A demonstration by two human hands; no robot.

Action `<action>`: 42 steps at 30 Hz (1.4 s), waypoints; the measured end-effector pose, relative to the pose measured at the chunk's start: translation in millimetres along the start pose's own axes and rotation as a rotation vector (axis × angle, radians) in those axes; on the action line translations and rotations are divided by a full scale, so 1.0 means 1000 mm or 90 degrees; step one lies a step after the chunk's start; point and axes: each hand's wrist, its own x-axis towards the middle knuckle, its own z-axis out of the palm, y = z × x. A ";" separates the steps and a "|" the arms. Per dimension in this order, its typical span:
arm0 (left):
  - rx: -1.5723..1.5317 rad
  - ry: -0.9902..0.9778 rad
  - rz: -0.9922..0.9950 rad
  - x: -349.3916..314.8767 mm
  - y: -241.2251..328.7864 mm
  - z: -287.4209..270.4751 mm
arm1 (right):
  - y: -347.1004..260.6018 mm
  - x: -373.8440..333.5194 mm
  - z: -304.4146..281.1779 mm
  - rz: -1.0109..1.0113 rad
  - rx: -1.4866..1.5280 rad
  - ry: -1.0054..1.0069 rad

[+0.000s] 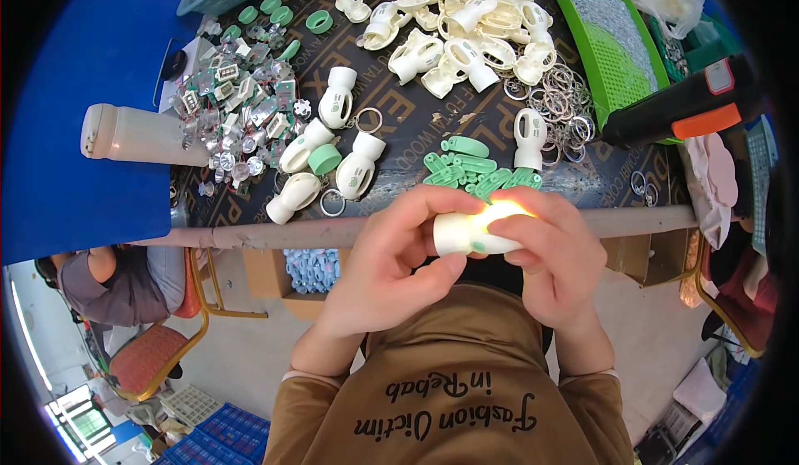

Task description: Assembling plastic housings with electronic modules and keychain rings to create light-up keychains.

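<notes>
A small cream-white keychain flashlight (451,235) is held level between my two hands, in front of the table's near edge. My left hand (391,261) closes around its flared end with thumb and fingers. My right hand (556,253) pinches the other end, and a bright yellow-white glow shines beneath its fingers. Just beyond my hands lies a heap of small green plastic strips (470,165). Another white flashlight body (529,138) stands at the heap's right. To the left lie several white flashlight bodies (358,165), some with key rings, and a green ring (325,159).
Circuit pieces with clear lenses (241,119) are heaped at left by a whitish bottle (137,134). White plastic shells (466,15) pile up at the back. Metal key rings (562,103), a green basket (593,57) and a black tool with an orange part (682,107) occupy the right.
</notes>
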 end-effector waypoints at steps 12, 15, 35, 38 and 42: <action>-0.038 0.016 0.066 0.000 -0.016 0.000 | -0.002 -0.002 0.003 0.021 0.037 0.014; 0.019 0.038 0.084 -0.001 -0.015 0.002 | 0.001 -0.003 0.006 0.012 0.036 0.038; -0.073 0.034 0.072 0.003 -0.020 0.002 | 0.003 -0.006 0.008 0.045 0.073 0.033; -0.019 0.049 0.123 0.003 -0.022 0.000 | 0.008 -0.010 0.007 0.064 0.114 0.017; 0.108 0.096 0.177 -0.001 -0.026 -0.001 | 0.005 -0.018 0.017 0.179 0.264 0.045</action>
